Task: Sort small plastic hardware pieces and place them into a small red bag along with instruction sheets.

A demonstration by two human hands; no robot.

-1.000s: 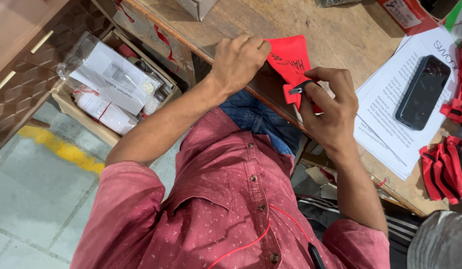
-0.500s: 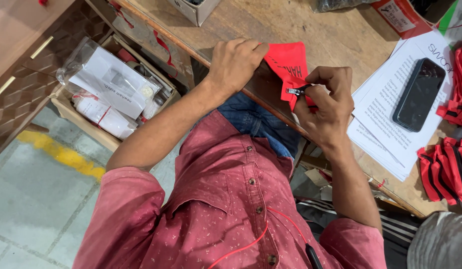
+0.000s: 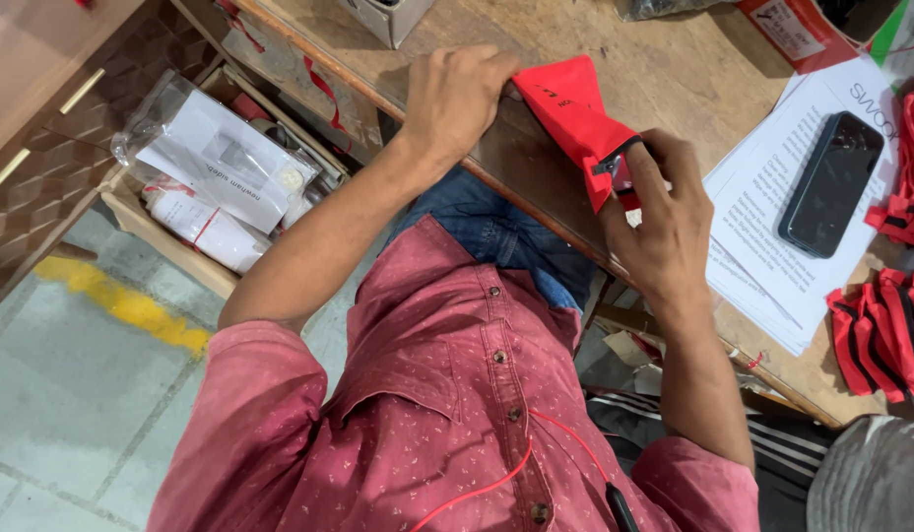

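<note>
We take the wooden table (image 3: 674, 69) as our landmark. Our left hand (image 3: 455, 97) lies knuckles up over the table's near edge, wrist bent and forearm running down toward our red shirt, fingers curled over one end of a red fabric piece (image 3: 573, 113) and pressing it against the wood. Our right hand (image 3: 664, 222) sits further along the same edge, fingers bunched and closed around the other, narrower end of the red fabric, where a small dark and silvery part shows between thumb and forefinger; we cannot make out what that part is, since the fingers hide most of it. The fabric itself lies stretched along the table's edge between the two hands. On the table beyond our right hand a black phone (image 3: 831, 182) rests face up on a stack of printed sheets (image 3: 762, 227), and red and black striped cloth (image 3: 885, 330) lies at the table's far end, cut off by the frame. Below the table, past our left arm, an open wooden box (image 3: 162, 236) holds clear plastic packets (image 3: 221, 158). A small cardboard box (image 3: 388, 15) on the table is cropped at the top.
</note>
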